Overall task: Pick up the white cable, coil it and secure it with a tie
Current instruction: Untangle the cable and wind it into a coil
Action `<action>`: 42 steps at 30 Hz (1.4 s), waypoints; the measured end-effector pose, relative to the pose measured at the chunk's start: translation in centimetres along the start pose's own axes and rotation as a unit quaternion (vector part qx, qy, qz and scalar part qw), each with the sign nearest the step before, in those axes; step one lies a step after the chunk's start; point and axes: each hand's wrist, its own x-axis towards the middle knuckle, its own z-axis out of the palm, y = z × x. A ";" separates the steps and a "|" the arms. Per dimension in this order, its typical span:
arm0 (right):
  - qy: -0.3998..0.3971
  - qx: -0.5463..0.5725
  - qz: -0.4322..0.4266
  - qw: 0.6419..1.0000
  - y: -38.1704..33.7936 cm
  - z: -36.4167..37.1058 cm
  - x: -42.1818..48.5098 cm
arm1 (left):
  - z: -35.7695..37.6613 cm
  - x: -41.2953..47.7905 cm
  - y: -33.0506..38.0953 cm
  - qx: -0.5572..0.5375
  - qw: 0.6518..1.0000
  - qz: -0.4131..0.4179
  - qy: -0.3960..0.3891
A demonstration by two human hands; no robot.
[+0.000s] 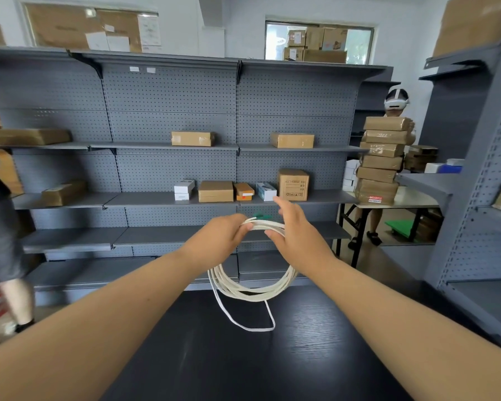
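Note:
The white cable (252, 290) hangs in a round coil of several loops above the black table (243, 357). One loose loop of it droops lower, down to the tabletop. My left hand (223, 235) is shut on the top of the coil. My right hand (292, 230) is at the coil's upper right, thumb touching the strands and fingers spread upward. A small green piece (262, 216), possibly the tie, pokes out above the coil between my hands.
Grey pegboard shelves (168, 198) with cardboard boxes stand behind the table. At the left edge a person (0, 227) walks past. At the right, another person with a headset (395, 102) stands behind a stack of boxes (381, 163) on a folding table.

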 end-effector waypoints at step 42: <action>0.037 0.010 0.053 0.998 -0.1 0.3 -0.7 | 0.6 -0.2 0.4 -0.062 0.985 -0.082 0.137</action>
